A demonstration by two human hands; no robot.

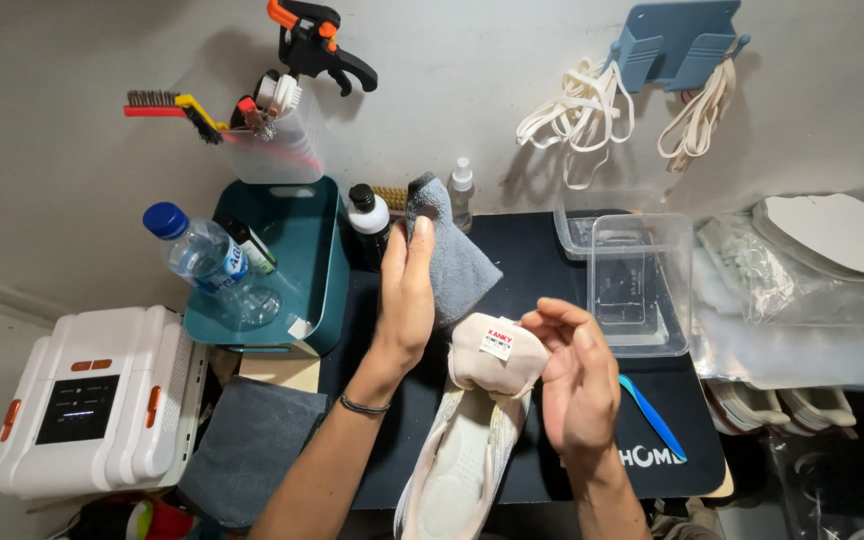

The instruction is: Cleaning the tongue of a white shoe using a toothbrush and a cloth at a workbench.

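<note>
At nine o'clock of the scene, beside the worktop, stands a white box-shaped device (pixel 92 400) with a dark panel and orange clips. Just right of it, at ten o'clock, a water bottle with a blue cap (pixel 202 255) leans on a teal bin (pixel 307 250), and a folded grey cloth (pixel 252 440) lies below them. Near the centre, the left hand (pixel 407 300) is raised upright over the black mat (pixel 532 260), its grip pinching a grey towel (pixel 457 255) between thumb and fingers. Directly right of this hand, at six o'clock of the mat, a white shoe (pixel 462 460) points its opening up toward twelve. The right hand (pixel 577 385) has its grip closed on the beige tongue of the shoe (pixel 487 360), pulling it outward; a small label is on it. At three o'clock of that hand a blue tool (pixel 657 420) lies on the mat, and a clear plastic box (pixel 637 285) stands at one o'clock. White laces (pixel 577 115) hang on the wall above
</note>
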